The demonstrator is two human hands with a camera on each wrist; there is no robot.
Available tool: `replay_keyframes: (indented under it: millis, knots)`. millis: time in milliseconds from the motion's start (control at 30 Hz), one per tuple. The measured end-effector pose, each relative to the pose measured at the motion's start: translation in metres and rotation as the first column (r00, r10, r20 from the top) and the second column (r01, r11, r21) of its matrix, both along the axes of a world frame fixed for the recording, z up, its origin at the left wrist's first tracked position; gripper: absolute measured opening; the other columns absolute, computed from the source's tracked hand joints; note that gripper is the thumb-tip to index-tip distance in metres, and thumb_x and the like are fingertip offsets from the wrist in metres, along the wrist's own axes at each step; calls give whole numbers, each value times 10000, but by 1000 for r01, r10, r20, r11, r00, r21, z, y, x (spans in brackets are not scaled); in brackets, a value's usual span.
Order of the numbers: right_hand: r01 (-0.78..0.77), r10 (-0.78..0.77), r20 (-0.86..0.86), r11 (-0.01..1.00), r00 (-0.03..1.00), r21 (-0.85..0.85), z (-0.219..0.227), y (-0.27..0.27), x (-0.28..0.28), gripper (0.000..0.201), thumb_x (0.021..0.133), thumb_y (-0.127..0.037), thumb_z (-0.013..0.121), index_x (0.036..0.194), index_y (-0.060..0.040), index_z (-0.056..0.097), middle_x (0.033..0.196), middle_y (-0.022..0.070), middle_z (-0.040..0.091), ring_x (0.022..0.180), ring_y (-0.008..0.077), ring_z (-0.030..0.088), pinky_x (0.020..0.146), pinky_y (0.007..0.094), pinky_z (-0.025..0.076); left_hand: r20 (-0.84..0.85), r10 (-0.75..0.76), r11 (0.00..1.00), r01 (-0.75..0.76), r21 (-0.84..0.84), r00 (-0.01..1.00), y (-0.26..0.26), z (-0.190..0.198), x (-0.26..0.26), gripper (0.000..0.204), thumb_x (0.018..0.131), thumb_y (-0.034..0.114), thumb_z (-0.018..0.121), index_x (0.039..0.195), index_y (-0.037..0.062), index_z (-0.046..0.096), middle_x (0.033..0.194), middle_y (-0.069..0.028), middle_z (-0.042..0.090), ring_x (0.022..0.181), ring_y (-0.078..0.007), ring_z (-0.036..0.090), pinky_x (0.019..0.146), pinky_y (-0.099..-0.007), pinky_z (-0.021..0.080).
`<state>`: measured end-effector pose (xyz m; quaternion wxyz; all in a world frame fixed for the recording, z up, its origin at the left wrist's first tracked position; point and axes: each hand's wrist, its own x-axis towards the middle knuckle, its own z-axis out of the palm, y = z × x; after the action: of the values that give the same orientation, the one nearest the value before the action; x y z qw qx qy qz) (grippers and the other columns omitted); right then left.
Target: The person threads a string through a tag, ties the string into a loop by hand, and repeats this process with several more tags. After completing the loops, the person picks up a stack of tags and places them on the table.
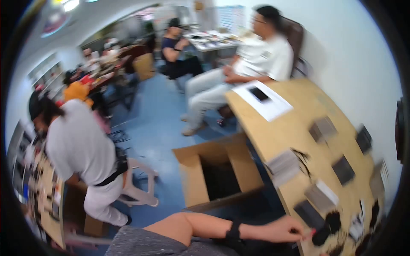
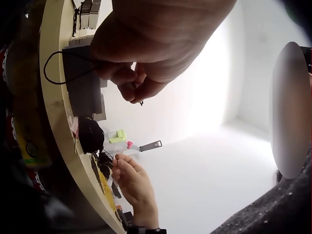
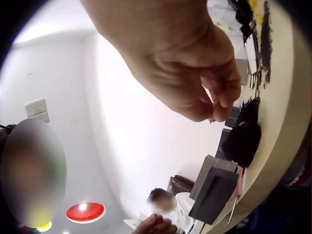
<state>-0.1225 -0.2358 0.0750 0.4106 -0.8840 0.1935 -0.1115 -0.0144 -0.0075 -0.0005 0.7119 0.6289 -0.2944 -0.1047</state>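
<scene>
Left hand (image 2: 161, 44) is cut off by the top edge of its own wrist view; it pinches a black cord loop (image 2: 45, 73), and the part inside the fingers is hidden. Right hand (image 3: 185, 68) likewise runs out the top of its wrist view; tiny thing (image 3: 212, 120) at its fingertips too small to ID. Black bundle (image 3: 242, 144) by the worktop (image 1: 299, 106) edge: just a dark mass, makeup unreadable. Head view: worktop's near end cropped at bottom, dark slab (image 1: 259, 94) near the far corner too blurred to ID.
</scene>
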Motion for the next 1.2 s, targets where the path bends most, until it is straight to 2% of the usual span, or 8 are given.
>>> replay_keyframes:
  millis: [67, 100, 133, 167, 233, 333, 500, 1200]
  knots:
    - [99, -101, -17, 916, 995, 388, -17, 9, -2, 385, 944, -162, 681, 1275, -13, 552, 1246, 159, 615, 1070, 298, 596, 917, 364, 512, -73, -20, 991, 29, 128, 997, 3, 8, 0, 122, 882, 119, 696, 919, 2, 699, 807, -56, 681, 737, -115, 627, 659, -283, 490]
    - [-18, -110, 176, 799, 978, 601, -61, -11, 1, 131, 850, -27, 627, 834, -66, 504, 771, 33, 470, 648, 147, 505, 542, 272, 395, -94, -8, 996, 16, 85, 996, -1, 7, -2, 119, 891, 126, 703, 926, 12, 709, 826, -45, 688, 778, -96, 632, 691, -269, 504]
    - [54, -142, 93, 782, 986, 620, -47, 6, 3, 126, 824, -12, 685, 892, -30, 580, 840, 80, 622, 670, 174, 579, 584, 285, 469, -208, -40, 993, 62, 99, 977, -3, 9, -2, 104, 906, 116, 702, 928, 15, 714, 845, -22, 689, 814, -73, 625, 724, -252, 508]
    - [37, -126, 100, 779, 987, 626, -35, 25, 9, 133, 892, -69, 627, 881, -83, 495, 728, -17, 477, 620, 62, 456, 540, 190, 368, -273, -46, 991, 78, 107, 961, -5, 11, -3, 88, 915, 88, 692, 934, 4, 711, 866, -11, 683, 835, -61, 615, 736, -238, 500]
    - [-56, -97, 157, 652, 983, 756, -39, 30, 4, 153, 895, -40, 669, 977, -38, 540, 835, 71, 661, 641, 99, 567, 580, 220, 453, -342, -65, 991, 100, 85, 938, -10, 18, -9, 84, 915, 59, 685, 940, -19, 703, 895, -25, 672, 842, -72, 615, 742, -231, 493]
    - [-158, -53, 213, 504, 976, 849, -48, 36, 5, 124, 950, -70, 646, 995, -49, 532, 887, 86, 689, 674, 88, 592, 614, 208, 471, -354, -116, 988, 143, 50, 928, -19, 1, -10, 79, 909, 19, 681, 971, -24, 704, 917, -43, 668, 862, -97, 614, 778, -236, 486]
    - [-133, -44, 169, 442, 985, 887, -60, 32, 4, 134, 949, -95, 664, 976, -65, 536, 856, 75, 697, 652, 65, 596, 599, 193, 471, -314, -124, 986, 154, 72, 941, -25, -13, -11, 89, 908, 66, 704, 959, -6, 711, 843, -1, 634, 752, -48, 552, 659, -213, 431]
    - [-80, -16, 92, 351, 996, 933, -77, 43, 7, 148, 948, -117, 669, 975, -47, 542, 865, 96, 690, 640, 79, 598, 590, 204, 480, -424, -104, 987, 145, 66, 900, -14, -21, -14, 101, 906, 29, 694, 985, -29, 723, 856, -25, 643, 785, -72, 582, 693, -209, 453]
